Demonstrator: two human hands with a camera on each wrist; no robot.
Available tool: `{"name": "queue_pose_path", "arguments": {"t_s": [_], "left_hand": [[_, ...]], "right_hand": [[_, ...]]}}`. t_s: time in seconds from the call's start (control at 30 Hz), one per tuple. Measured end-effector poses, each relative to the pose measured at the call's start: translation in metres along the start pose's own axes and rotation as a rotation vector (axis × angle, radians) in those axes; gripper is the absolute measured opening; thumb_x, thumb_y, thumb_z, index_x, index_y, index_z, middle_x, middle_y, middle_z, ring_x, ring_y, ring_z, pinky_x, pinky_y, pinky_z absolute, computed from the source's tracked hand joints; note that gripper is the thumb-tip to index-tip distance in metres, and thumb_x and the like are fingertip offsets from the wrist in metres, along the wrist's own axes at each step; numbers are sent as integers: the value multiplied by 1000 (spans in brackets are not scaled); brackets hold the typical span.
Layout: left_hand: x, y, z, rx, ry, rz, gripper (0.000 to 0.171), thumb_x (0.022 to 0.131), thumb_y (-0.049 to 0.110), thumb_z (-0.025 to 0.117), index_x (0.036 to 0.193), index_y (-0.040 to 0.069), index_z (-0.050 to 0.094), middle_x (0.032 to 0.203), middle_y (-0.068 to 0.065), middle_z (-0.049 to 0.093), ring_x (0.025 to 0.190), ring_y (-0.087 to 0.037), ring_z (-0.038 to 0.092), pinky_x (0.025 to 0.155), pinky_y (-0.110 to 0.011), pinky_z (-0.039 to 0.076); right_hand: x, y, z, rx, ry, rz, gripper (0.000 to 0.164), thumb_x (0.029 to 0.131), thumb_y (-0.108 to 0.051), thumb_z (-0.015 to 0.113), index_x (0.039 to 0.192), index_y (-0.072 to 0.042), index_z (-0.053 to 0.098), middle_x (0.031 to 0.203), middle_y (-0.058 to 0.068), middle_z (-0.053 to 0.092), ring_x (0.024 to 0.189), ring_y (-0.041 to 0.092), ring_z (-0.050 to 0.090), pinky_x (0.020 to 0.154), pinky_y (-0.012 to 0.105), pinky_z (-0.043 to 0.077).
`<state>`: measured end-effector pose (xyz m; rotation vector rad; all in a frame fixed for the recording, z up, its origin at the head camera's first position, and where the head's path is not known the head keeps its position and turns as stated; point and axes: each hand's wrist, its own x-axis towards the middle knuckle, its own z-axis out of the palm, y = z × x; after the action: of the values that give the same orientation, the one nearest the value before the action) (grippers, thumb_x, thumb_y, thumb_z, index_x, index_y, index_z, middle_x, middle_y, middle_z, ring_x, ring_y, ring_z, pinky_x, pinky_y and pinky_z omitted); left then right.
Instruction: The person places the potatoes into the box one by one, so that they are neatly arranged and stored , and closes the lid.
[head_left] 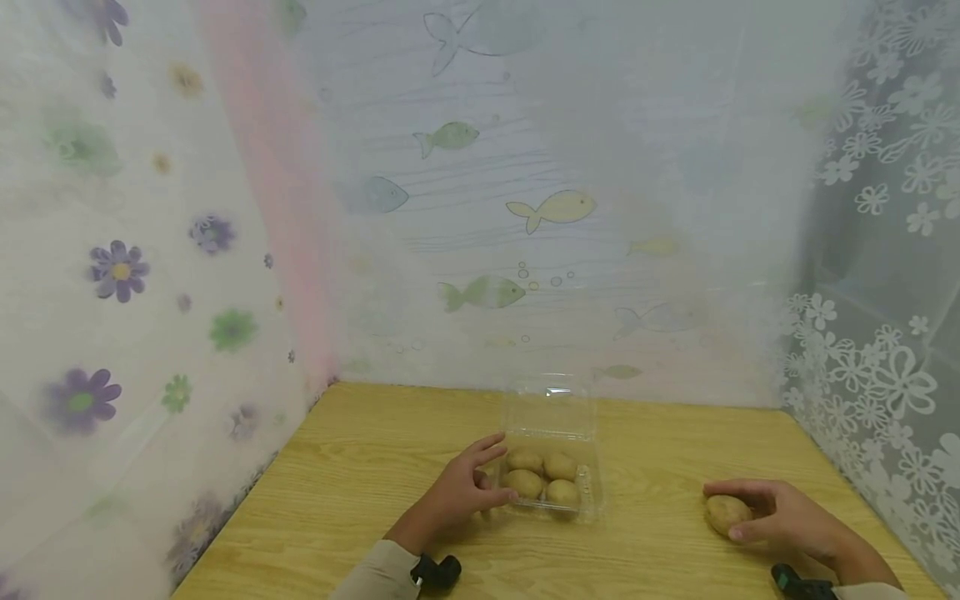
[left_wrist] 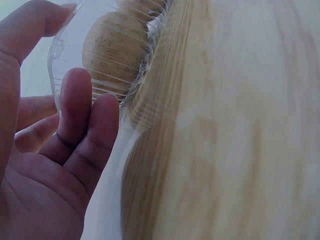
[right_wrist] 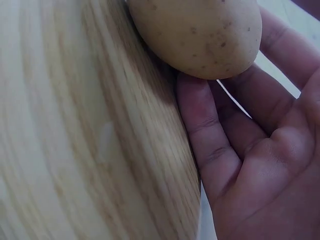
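Observation:
A clear plastic clamshell box (head_left: 590, 500) sits on the table with its lid (head_left: 551, 412) raised at the back. Several potatoes (head_left: 523, 483) lie inside it in two rows. At the box's left side, my left hand (head_left: 461, 492) holds the edge, thumb at the front corner and fingers toward the back. The left wrist view shows fingertips (left_wrist: 76, 90) against the clear wall, a potato (left_wrist: 112, 50) behind it. Off to the right, my right hand (head_left: 787, 521) grips a single potato (head_left: 726, 515) between thumb and fingers, low over the table. Brown specks dot this potato's skin in the right wrist view.
The wood-grain table (head_left: 645, 467) carries the box near its middle. Sheets with flower prints hang at the left (head_left: 150, 292) and right, and a fish-print sheet (head_left: 525, 250) hangs along the back edge. Dark wrist straps (head_left: 438, 573) show at both cuffs.

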<state>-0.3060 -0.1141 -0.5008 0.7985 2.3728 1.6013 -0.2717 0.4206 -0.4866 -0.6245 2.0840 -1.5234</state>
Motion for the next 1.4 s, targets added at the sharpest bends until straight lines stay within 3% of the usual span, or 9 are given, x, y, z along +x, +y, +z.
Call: {"name": "queue_pose_path", "arguments": {"t_s": [0.27, 0.57, 0.9, 0.97, 1.13, 1.2, 1.4], "left_hand": [[0, 0, -1, 11, -5, 26, 86, 93, 34, 81, 163, 14, 35, 171, -2, 27, 56, -4, 52, 57, -26, 54], [0, 0, -1, 14, -6, 28, 85, 93, 32, 80, 163, 15, 35, 169, -3, 30, 56, -4, 50, 57, -24, 52], [1, -3, -2, -25, -9, 23, 89, 91, 36, 82, 164, 18, 33, 167, -4, 35, 57, -5, 52, 57, -27, 53], [1, -4, -2, -22, -7, 25, 89, 91, 36, 82, 164, 19, 34, 167, -4, 35, 57, -5, 52, 57, -27, 53], [1, -3, -1, -19, -3, 12, 88, 91, 36, 82, 163, 21, 35, 166, -2, 36, 57, -6, 53, 57, -27, 54], [0, -1, -1, -19, -2, 7, 88, 91, 36, 82, 163, 21, 35, 166, -2, 37, 57, -6, 53, 57, -28, 54], [-1, 1, 0, -4, 0, 8, 87, 91, 36, 82, 163, 20, 36, 168, 0, 34, 58, -5, 54, 58, -27, 55]], "right_hand": [[0, 1, 0, -32, 35, -6, 55, 103, -3, 59, 153, 11, 40, 139, -27, 60, 123, -20, 47, 94, 18, 51], [0, 6, 0, -93, 110, 42, 55, 103, -9, 63, 151, 10, 45, 131, -34, 61, 117, -18, 53, 91, 19, 53], [1, 2, 3, -153, 178, 48, 53, 102, -14, 66, 148, 7, 51, 129, -33, 62, 114, -15, 57, 88, 19, 53], [1, 2, 4, -183, 214, 71, 53, 101, -16, 68, 147, 5, 54, 131, -28, 64, 113, -15, 57, 88, 19, 53], [2, -1, 7, -266, 301, 104, 53, 100, -23, 71, 145, 3, 58, 143, 15, 63, 108, -13, 60, 85, 22, 54], [2, -3, 7, -312, 337, 124, 54, 99, -26, 72, 144, 1, 59, 144, 26, 59, 107, -9, 62, 83, 23, 55], [2, -13, 10, -362, 395, 168, 57, 99, -33, 72, 144, -1, 60, 144, 26, 59, 110, 10, 68, 81, 27, 56]]}}
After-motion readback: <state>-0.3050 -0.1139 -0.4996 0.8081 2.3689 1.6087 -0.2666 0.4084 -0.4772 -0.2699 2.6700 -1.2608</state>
